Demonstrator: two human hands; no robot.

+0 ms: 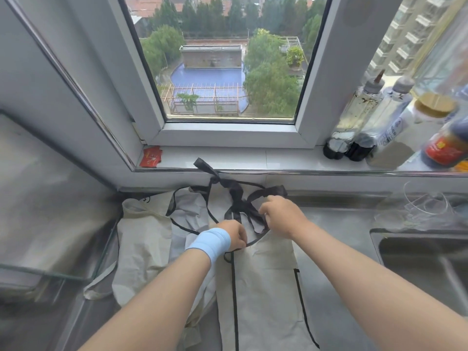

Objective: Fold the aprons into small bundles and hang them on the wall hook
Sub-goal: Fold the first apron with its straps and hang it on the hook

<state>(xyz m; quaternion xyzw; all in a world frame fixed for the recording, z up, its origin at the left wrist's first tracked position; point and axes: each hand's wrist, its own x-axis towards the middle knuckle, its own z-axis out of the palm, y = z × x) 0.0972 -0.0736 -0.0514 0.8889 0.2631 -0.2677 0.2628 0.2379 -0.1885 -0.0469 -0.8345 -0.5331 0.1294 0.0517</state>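
**A:** From the head camera, where is the apron?

**B:** The grey apron lies as a long narrow strip on the counter, running away from the sill toward the person. Its black ties are tangled at the end nearest the sill, and one loop is draped up onto it. A beige apron lies crumpled further left, also just below the sill.

**A:** And the hands?

**B:** Both are curled on the ties. The left hand pinches a strand at the apron's top edge. The right hand, slightly nearer the sill, grips the bunched straps.

**A:** How would you do this step well?

**B:** I'd draw the stray loop off the sill first. Then lay the loose ends flat on the cloth so nothing trails. Probably best to keep one loop free for the hook.
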